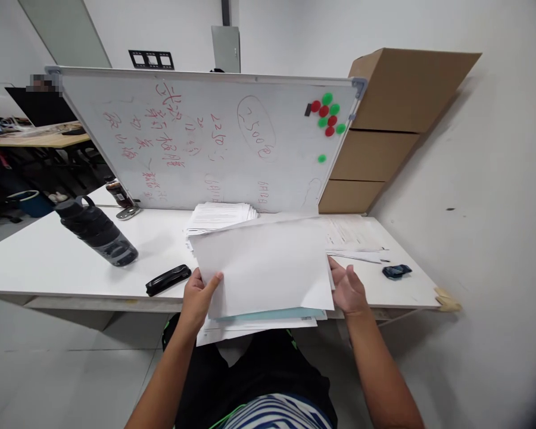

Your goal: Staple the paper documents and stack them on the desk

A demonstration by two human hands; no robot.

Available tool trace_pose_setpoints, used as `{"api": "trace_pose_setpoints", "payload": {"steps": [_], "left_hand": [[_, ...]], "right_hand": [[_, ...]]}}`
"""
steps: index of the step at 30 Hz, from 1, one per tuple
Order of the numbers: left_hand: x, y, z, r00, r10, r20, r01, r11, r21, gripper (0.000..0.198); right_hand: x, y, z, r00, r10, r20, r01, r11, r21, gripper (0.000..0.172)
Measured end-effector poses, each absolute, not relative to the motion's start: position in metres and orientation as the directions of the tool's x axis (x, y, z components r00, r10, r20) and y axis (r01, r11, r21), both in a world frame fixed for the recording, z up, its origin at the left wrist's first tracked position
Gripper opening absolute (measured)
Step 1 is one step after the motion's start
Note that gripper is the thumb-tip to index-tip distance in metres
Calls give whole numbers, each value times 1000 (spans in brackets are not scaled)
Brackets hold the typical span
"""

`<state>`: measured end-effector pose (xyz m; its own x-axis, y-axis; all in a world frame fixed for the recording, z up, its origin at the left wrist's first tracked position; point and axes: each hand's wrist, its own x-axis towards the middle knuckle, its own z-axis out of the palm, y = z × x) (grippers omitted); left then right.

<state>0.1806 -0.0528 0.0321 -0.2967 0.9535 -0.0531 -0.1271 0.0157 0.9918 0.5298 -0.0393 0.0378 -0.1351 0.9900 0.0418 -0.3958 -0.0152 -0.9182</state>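
Several loose sheets of paper (268, 262) are held up above the table's front edge, a blank white one on top. Below it, a light blue sheet (272, 313) and more white sheets (259, 326) stick out toward me. My left hand (201, 292) pinches the left edge, thumb on top and fingers underneath. At the right edge my right hand (349, 289) is open, palm up and thumb raised, its fingertips against or behind the paper. A stack of printed papers (218, 215) lies behind the sheets. Close to my left hand is a black stapler (168, 279).
A dark water bottle (100, 232) stands on the white table (161, 232) at left. Behind leans a whiteboard (232, 143) with red writing and magnets. Stacked cardboard boxes (384, 119) are at right. Printed sheets (355, 232), a pen (385, 260) and a dark small pouch-like item (396, 272) lie right.
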Motion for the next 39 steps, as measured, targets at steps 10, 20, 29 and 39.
{"api": "trace_pose_setpoints", "payload": {"steps": [10, 20, 29, 39], "left_hand": [[187, -60, 49, -362, 908, 212, 177, -157, 972, 45], [173, -49, 17, -355, 934, 33, 131, 15, 991, 55], [170, -51, 9, -391, 920, -7, 55, 31, 998, 54], [147, -48, 32, -314, 945, 93, 217, -24, 976, 75]], "right_hand": [[506, -19, 45, 51, 997, 52, 168, 42, -985, 45], [489, -15, 32, 105, 985, 135, 192, 113, -975, 40], [486, -28, 15, 63, 998, 20, 236, 5, -972, 45], [516, -44, 22, 80, 986, -148, 104, -156, -982, 43]]}}
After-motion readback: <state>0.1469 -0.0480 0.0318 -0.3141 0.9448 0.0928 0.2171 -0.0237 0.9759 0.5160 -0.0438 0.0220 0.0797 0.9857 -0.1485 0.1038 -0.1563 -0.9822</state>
